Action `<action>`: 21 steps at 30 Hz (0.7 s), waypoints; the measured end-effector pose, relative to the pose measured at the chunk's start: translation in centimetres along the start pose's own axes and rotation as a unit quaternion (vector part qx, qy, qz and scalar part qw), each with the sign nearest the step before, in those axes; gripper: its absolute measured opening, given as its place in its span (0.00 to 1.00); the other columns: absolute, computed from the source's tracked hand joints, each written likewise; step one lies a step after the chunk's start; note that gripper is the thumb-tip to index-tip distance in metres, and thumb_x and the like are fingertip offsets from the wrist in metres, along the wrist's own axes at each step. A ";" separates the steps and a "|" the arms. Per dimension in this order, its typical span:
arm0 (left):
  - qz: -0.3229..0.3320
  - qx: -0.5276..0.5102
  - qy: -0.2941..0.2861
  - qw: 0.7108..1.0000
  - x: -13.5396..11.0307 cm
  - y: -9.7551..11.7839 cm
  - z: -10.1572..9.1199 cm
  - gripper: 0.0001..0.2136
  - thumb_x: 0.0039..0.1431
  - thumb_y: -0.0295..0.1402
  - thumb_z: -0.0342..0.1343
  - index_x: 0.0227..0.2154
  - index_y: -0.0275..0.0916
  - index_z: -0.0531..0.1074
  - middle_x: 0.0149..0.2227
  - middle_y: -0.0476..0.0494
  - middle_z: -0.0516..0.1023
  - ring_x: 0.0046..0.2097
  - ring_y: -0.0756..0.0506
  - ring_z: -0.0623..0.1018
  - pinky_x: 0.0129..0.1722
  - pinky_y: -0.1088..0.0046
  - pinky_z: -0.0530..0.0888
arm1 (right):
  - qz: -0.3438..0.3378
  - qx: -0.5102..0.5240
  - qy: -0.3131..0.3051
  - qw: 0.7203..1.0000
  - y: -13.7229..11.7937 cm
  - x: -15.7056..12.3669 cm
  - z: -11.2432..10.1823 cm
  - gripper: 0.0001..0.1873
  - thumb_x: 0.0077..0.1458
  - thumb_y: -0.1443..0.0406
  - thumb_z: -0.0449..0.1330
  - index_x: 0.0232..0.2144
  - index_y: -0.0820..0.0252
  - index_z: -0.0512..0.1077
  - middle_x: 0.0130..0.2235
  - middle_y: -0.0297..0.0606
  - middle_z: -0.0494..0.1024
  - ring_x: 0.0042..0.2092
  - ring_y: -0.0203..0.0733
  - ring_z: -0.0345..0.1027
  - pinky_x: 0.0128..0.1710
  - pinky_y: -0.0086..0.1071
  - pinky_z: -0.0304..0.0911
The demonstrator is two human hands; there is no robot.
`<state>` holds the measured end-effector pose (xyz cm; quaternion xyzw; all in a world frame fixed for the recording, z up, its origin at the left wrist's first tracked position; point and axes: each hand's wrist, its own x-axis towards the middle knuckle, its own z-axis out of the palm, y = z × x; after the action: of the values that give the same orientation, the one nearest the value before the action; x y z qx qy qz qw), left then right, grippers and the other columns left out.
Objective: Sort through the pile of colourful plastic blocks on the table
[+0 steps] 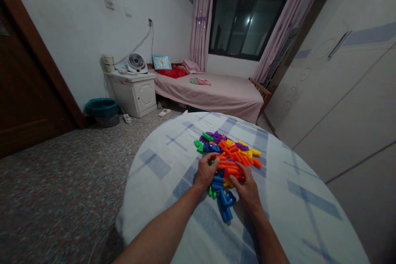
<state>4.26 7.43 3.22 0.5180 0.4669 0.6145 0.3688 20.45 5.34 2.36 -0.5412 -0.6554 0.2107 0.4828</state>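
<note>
A pile of bright plastic toy building pieces lies on the cloth-covered round table (148,189). My left hand (206,172) curls its thumb and fingers around the left end of several orange pieces (227,165). On the other side, my right hand (246,186) closes its thumb and fingers on the right end of the orange pieces. Blue pieces (224,205) lie nearest to me, just below the hands. Beyond the hands are purple pieces (218,136), green pieces (198,145) and yellow pieces (255,152). The fingers partly hide what they grip.
Behind the table is a bed (216,90) with a pink sheet. A white cabinet (145,97) at the left carries a fan (137,62); a lined bin (102,109) stands beside it. A pale wardrobe (334,90) rises at the right.
</note>
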 end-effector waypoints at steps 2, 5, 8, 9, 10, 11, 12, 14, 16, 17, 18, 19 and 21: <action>-0.011 -0.025 0.003 1.000 0.2 -0.2 0.0 0.09 0.55 0.31 0.54 0.38 0.36 0.74 0.39 0.43 0.79 0.42 0.46 0.77 0.46 0.69 0.72 | 0.026 0.009 -0.018 0.999 0.0 0.0 0.0 0.25 0.48 0.56 0.60 0.48 0.57 0.69 0.50 0.43 0.71 0.49 0.49 0.67 0.46 0.44 0.66; -0.017 -0.038 0.011 0.999 0.4 -0.5 0.0 0.09 0.55 0.31 0.54 0.38 0.36 0.74 0.39 0.42 0.79 0.42 0.46 0.77 0.45 0.69 0.73 | 0.059 0.038 -0.024 0.997 -0.1 0.0 -0.1 0.23 0.49 0.56 0.59 0.47 0.58 0.69 0.47 0.42 0.74 0.45 0.48 0.70 0.45 0.44 0.67; -0.016 -0.038 0.014 0.999 0.4 -0.7 0.1 0.10 0.55 0.32 0.54 0.39 0.35 0.74 0.39 0.41 0.79 0.41 0.46 0.78 0.45 0.69 0.73 | 0.075 0.068 -0.025 0.995 -0.1 0.0 -0.2 0.23 0.48 0.57 0.59 0.47 0.58 0.69 0.45 0.42 0.75 0.43 0.48 0.71 0.43 0.43 0.68; -0.016 -0.038 0.014 0.999 0.4 -0.7 0.2 0.10 0.55 0.32 0.54 0.39 0.36 0.74 0.39 0.41 0.79 0.41 0.46 0.78 0.45 0.69 0.73 | 0.079 0.076 -0.025 0.994 0.0 0.1 -0.2 0.23 0.48 0.57 0.60 0.46 0.58 0.69 0.45 0.41 0.75 0.43 0.48 0.71 0.43 0.43 0.68; -0.014 -0.036 0.015 0.999 0.3 -0.7 0.2 0.10 0.55 0.32 0.54 0.38 0.36 0.74 0.38 0.41 0.79 0.41 0.46 0.78 0.44 0.69 0.73 | 0.083 0.086 -0.025 0.993 0.0 0.1 -0.1 0.23 0.47 0.58 0.60 0.46 0.58 0.69 0.45 0.41 0.75 0.43 0.48 0.71 0.43 0.43 0.68; -0.013 -0.034 0.017 0.999 0.4 -0.7 0.2 0.10 0.55 0.32 0.54 0.38 0.36 0.74 0.38 0.42 0.79 0.41 0.46 0.77 0.44 0.69 0.73 | 0.088 0.096 -0.024 0.991 0.1 0.2 -0.1 0.23 0.47 0.57 0.60 0.46 0.58 0.69 0.45 0.41 0.75 0.43 0.48 0.71 0.43 0.43 0.68; -0.013 -0.031 0.021 0.999 0.4 -0.7 0.1 0.10 0.55 0.33 0.54 0.38 0.36 0.74 0.38 0.42 0.79 0.40 0.46 0.77 0.44 0.69 0.73 | 0.093 0.104 -0.021 0.990 0.2 0.1 -0.2 0.23 0.47 0.57 0.60 0.46 0.58 0.69 0.45 0.42 0.75 0.43 0.48 0.71 0.42 0.43 0.68; -0.016 -0.027 0.042 0.999 0.6 -0.7 -0.1 0.10 0.55 0.33 0.53 0.38 0.36 0.74 0.38 0.42 0.79 0.40 0.46 0.77 0.43 0.69 0.73 | 0.096 0.114 -0.005 0.989 0.3 0.0 -0.3 0.24 0.47 0.57 0.59 0.47 0.57 0.68 0.44 0.42 0.75 0.41 0.47 0.72 0.38 0.42 0.70; -0.022 -0.033 0.077 0.996 1.0 -0.7 -0.5 0.10 0.55 0.33 0.53 0.37 0.35 0.73 0.37 0.43 0.78 0.40 0.47 0.77 0.43 0.70 0.73 | 0.094 0.114 0.014 0.989 0.4 -0.3 -0.5 0.26 0.48 0.56 0.57 0.50 0.55 0.67 0.44 0.41 0.75 0.40 0.47 0.72 0.36 0.41 0.70; -0.024 -0.039 0.094 0.995 1.2 -0.8 -0.7 0.10 0.54 0.33 0.52 0.37 0.35 0.73 0.37 0.43 0.78 0.40 0.47 0.77 0.43 0.70 0.73 | 0.090 0.111 0.022 0.989 0.4 -0.4 -0.6 0.27 0.48 0.56 0.57 0.52 0.54 0.66 0.44 0.41 0.74 0.40 0.48 0.71 0.36 0.41 0.70; -0.025 -0.045 0.108 0.993 1.4 -0.9 -0.9 0.10 0.54 0.32 0.52 0.37 0.35 0.73 0.37 0.43 0.78 0.41 0.46 0.77 0.44 0.70 0.73 | 0.083 0.107 0.029 0.990 0.4 -0.5 -0.7 0.28 0.48 0.57 0.57 0.53 0.52 0.65 0.45 0.41 0.74 0.42 0.48 0.71 0.37 0.42 0.70; -0.027 -0.049 0.116 0.992 1.6 -1.0 -1.0 0.10 0.54 0.31 0.51 0.38 0.35 0.72 0.39 0.42 0.78 0.41 0.46 0.77 0.44 0.70 0.72 | 0.073 0.099 0.036 0.992 0.4 -0.5 -0.8 0.29 0.48 0.57 0.57 0.54 0.51 0.65 0.46 0.41 0.73 0.44 0.49 0.70 0.38 0.43 0.69; -0.030 -0.043 0.120 0.991 1.9 -1.3 -1.3 0.12 0.53 0.30 0.51 0.40 0.36 0.72 0.42 0.42 0.77 0.43 0.46 0.76 0.46 0.68 0.72 | 0.047 0.079 0.051 0.994 0.2 -0.4 -0.8 0.29 0.48 0.57 0.56 0.55 0.50 0.64 0.49 0.40 0.71 0.47 0.50 0.68 0.42 0.45 0.68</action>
<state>2.55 9.32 2.50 0.4096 0.4967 0.6803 0.3503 21.21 4.87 2.35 -0.5413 -0.5854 0.2563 0.5465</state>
